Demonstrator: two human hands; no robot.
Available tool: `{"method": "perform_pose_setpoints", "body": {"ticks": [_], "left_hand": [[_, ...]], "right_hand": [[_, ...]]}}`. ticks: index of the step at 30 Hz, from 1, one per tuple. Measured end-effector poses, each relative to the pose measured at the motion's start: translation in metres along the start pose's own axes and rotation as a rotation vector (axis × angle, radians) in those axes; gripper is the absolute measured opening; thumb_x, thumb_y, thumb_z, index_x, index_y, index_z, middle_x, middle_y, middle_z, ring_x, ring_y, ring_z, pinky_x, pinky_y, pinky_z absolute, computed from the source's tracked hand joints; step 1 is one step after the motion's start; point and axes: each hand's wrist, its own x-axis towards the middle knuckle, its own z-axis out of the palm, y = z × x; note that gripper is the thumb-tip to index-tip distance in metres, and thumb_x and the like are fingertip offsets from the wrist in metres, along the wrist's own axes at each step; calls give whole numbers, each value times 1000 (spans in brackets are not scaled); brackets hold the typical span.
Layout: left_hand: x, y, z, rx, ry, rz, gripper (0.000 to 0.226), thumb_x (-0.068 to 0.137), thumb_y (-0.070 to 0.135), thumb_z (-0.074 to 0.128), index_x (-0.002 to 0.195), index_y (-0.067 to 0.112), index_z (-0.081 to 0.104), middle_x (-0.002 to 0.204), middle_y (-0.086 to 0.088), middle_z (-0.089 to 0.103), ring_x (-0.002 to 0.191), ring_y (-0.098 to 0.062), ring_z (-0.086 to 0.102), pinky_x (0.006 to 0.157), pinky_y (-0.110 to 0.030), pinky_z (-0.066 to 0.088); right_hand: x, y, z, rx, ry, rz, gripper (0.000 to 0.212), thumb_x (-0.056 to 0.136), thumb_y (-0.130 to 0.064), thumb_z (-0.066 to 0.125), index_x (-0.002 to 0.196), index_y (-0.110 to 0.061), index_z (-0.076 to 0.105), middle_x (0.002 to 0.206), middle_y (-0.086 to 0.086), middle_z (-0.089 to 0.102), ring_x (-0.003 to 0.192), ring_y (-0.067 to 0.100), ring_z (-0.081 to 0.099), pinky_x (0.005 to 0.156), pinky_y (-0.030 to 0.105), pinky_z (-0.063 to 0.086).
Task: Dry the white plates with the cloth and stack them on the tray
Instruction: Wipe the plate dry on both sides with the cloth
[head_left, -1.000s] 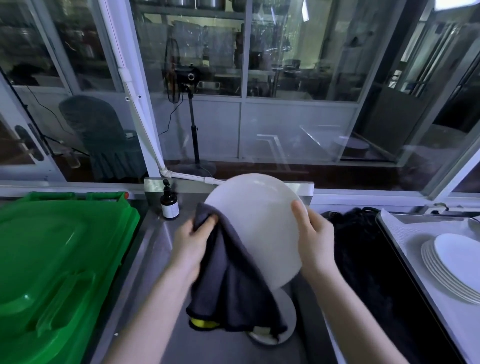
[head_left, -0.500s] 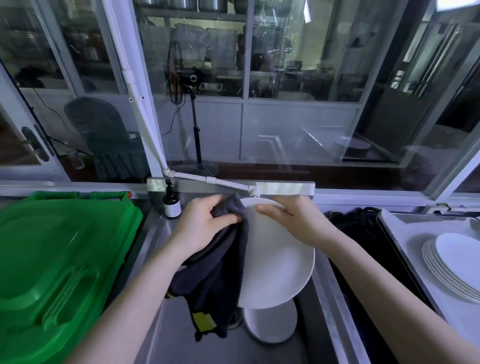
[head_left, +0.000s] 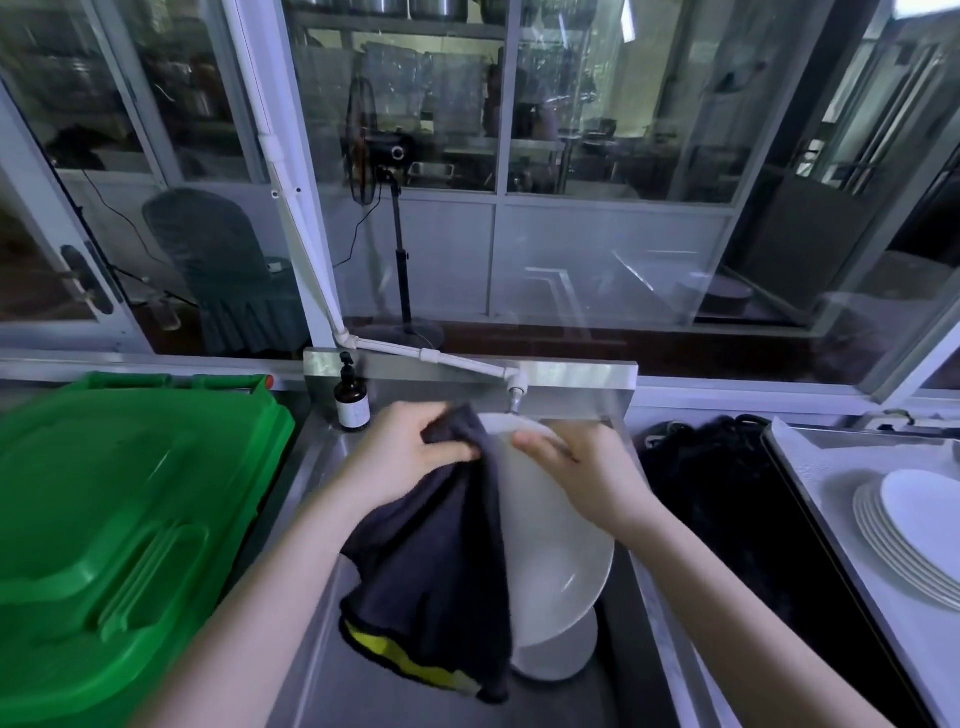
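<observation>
Over the steel sink I hold a white plate (head_left: 558, 566), tilted with its hollow face towards me. My right hand (head_left: 582, 467) grips its far rim. My left hand (head_left: 410, 447) pinches a dark grey cloth (head_left: 436, 577) with a yellow label against the plate's left edge; the cloth hangs down over the plate's left side. Another white plate (head_left: 561, 654) lies in the sink below. A stack of several white plates (head_left: 914, 530) rests on the tray (head_left: 810, 467) at the right.
A large green bin lid (head_left: 114, 530) fills the left side. A brown pump bottle (head_left: 352, 402) stands on the sink's back left corner, and a white tap (head_left: 514, 395) hangs just above the held plate. Black netting (head_left: 727, 499) lies between the sink and the tray.
The plate has tipped from upright with its back to me to lying lower with its hollow face up. Both hands moved to its far rim, the cloth following on the left.
</observation>
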Motion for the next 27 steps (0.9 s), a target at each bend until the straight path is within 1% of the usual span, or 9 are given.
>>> {"method": "perform_pose_setpoints", "body": {"ticks": [4, 6, 8, 11, 13, 16, 20, 24, 27], "left_hand": [[-2, -6, 5, -111, 52, -56, 23, 80, 14, 79, 76, 36, 71, 75, 18, 72, 69, 6, 59, 69, -13, 45], [-12, -14, 16, -346, 312, -230, 6, 80, 23, 76, 79, 27, 72, 79, 12, 74, 77, -3, 66, 77, -24, 52], [-23, -14, 31, -589, 503, -393, 24, 69, 46, 73, 83, 27, 74, 83, 4, 76, 84, -15, 70, 82, -38, 55], [-27, -16, 37, -667, 548, -441, 31, 64, 52, 73, 84, 28, 74, 84, 0, 76, 83, -16, 70, 84, -44, 56], [-27, -15, 29, -606, 521, -418, 25, 70, 44, 74, 83, 23, 72, 82, 0, 76, 79, -12, 69, 84, -46, 55], [-20, -13, 18, -297, 414, -243, 15, 76, 30, 78, 82, 17, 71, 78, -2, 73, 70, -6, 59, 74, -31, 50], [-7, 9, 20, -103, 119, 42, 18, 74, 17, 84, 78, 31, 72, 64, 7, 65, 59, 2, 46, 56, -16, 35], [-2, 10, 17, -146, 142, 37, 16, 71, 35, 80, 84, 31, 71, 70, 10, 68, 63, -1, 52, 61, -19, 40], [-8, 0, 20, -339, 312, -122, 16, 70, 42, 70, 85, 48, 71, 84, 15, 75, 77, 3, 63, 71, -15, 49]], "right_hand": [[4, -3, -2, -25, 43, -37, 55, 95, -37, 65, 58, -18, 29, 52, -7, 25, 51, 9, 25, 52, 28, 22], [0, 3, -1, 206, 197, 135, 57, 95, -42, 64, 58, -11, 33, 54, -9, 29, 53, 7, 27, 52, 30, 23], [-7, 4, 11, 554, 395, 347, 56, 94, -46, 63, 68, 2, 49, 60, -5, 42, 60, 11, 39, 56, 30, 30], [-16, 14, 27, 749, 431, 519, 53, 95, -43, 63, 93, 10, 61, 74, 12, 66, 73, 13, 52, 67, 31, 40], [-17, 20, 14, 666, 309, 449, 42, 95, -38, 64, 100, 4, 68, 94, 15, 74, 82, 13, 61, 72, 28, 47], [-1, 17, -23, 409, 102, 158, 20, 91, -36, 69, 106, -24, 73, 95, -11, 77, 92, 4, 69, 80, 18, 52], [20, -3, -23, -108, -260, -36, 38, 90, -46, 67, 71, -15, 58, 60, -5, 48, 56, 9, 42, 56, 23, 33], [19, -2, -22, -103, -98, -151, 51, 93, -39, 66, 60, -9, 41, 55, -2, 32, 56, 13, 27, 53, 29, 23], [9, 7, -17, 125, 119, 37, 56, 93, -41, 65, 55, -22, 30, 51, -10, 28, 50, 7, 26, 48, 23, 20]]}}
